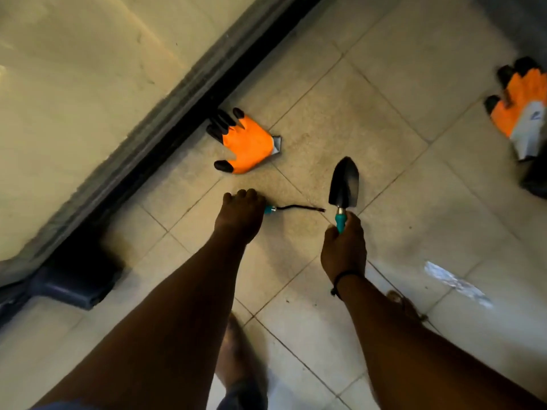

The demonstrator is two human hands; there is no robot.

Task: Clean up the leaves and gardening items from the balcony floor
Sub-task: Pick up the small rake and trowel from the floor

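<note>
My right hand point(343, 247) grips the teal handle of a black trowel point(344, 180), its blade pointing away from me above the tiled floor. My left hand point(241, 214) is down at the floor with its fingers curled over the teal handle of a thin black hand tool point(296, 207) that lies across a tile. Just beyond it lies an orange garden glove point(247, 143) with black claw tips. A second orange and grey glove point(518, 113) lies at the right edge.
A dark sliding-door track point(165, 119) runs diagonally along the left, with pale floor beyond it. A dark blue object point(71, 287) sits by the track at lower left. A crumpled clear wrapper point(455, 282) and a dry leaf point(405, 306) lie at right. My foot point(236, 359) shows below.
</note>
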